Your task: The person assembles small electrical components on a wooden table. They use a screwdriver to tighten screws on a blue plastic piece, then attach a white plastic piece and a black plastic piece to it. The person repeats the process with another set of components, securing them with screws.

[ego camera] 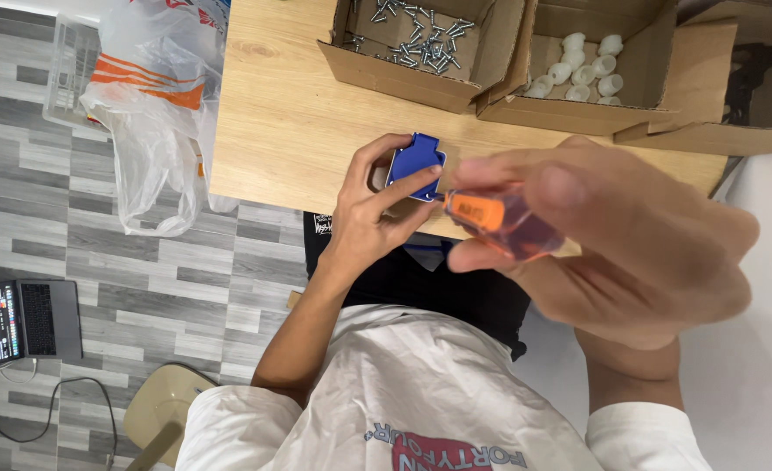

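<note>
My left hand (370, 214) grips a small blue plastic part (415, 165) above the near edge of the wooden table (281, 113), thumb and fingers wrapped around its sides. My right hand (612, 235), large and blurred close to the camera, holds a screwdriver with a clear orange handle (499, 222). The screwdriver's tip end meets the lower right corner of the blue part; the shaft itself is barely visible.
Two open cardboard boxes stand at the table's far side: one with several metal screws (416, 35), one with several white plastic caps (582, 70). A plastic bag (155, 105) hangs off the table's left. A laptop (20, 323) and a stool (163, 410) are on the floor.
</note>
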